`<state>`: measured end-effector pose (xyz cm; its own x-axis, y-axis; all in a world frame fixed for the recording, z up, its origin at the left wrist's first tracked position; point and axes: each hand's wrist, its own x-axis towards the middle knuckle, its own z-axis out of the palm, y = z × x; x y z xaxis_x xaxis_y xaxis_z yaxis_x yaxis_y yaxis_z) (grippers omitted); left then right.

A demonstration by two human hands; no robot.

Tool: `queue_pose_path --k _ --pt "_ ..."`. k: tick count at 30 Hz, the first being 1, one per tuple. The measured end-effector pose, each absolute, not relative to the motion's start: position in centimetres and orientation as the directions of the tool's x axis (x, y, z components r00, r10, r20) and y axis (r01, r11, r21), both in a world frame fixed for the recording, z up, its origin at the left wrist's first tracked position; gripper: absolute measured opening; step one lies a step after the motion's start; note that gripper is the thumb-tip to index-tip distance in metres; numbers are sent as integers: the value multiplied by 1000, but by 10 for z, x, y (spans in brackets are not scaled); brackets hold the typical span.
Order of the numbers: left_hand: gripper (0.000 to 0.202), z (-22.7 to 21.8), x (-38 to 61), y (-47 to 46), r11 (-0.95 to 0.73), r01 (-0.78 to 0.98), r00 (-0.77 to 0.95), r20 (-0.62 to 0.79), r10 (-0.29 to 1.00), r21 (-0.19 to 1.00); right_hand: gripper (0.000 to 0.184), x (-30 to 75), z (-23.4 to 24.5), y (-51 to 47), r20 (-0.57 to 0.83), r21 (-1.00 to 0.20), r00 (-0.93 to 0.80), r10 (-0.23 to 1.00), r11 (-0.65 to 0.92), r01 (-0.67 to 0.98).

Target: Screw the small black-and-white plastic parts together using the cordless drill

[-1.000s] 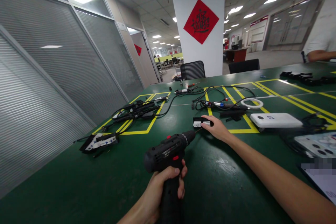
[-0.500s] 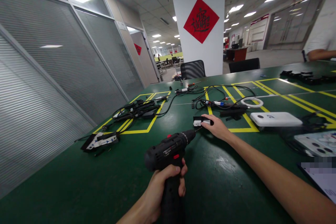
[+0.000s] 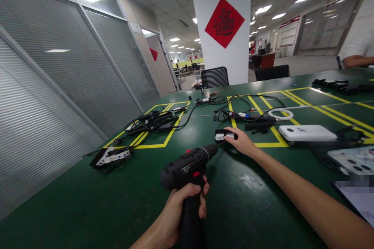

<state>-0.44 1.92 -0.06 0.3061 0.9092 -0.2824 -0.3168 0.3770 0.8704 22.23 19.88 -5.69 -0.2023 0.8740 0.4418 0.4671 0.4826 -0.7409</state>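
My left hand point(image 3: 179, 202) is wrapped around the handle of a black cordless drill point(image 3: 187, 167) with red buttons, its fingers closed on the grip. The drill points away and to the right. Its thin bit ends close to the near side of a small black part with white pieces point(image 3: 224, 136). On the green table, my right hand point(image 3: 239, 140) grips that part at its right end, fingertips over its top. Whether the bit touches the part or a screw I cannot tell.
Black cables point(image 3: 154, 122) lie bundled on the left, near a black-and-white bracket point(image 3: 112, 156). Behind my right hand lie a corded tool point(image 3: 245, 116) and a white ring of tubing point(image 3: 280, 114). White boxes point(image 3: 308, 132) stand right. Another person's arm point(image 3: 358, 61) rests at the far right.
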Motion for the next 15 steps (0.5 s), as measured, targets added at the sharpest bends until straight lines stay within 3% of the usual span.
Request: queue_pose_path --k 15 --pt "19 0 -2 19 385 -344 293 -292 911 856 39 222 -57 199 453 -735 -199 869 490 468"
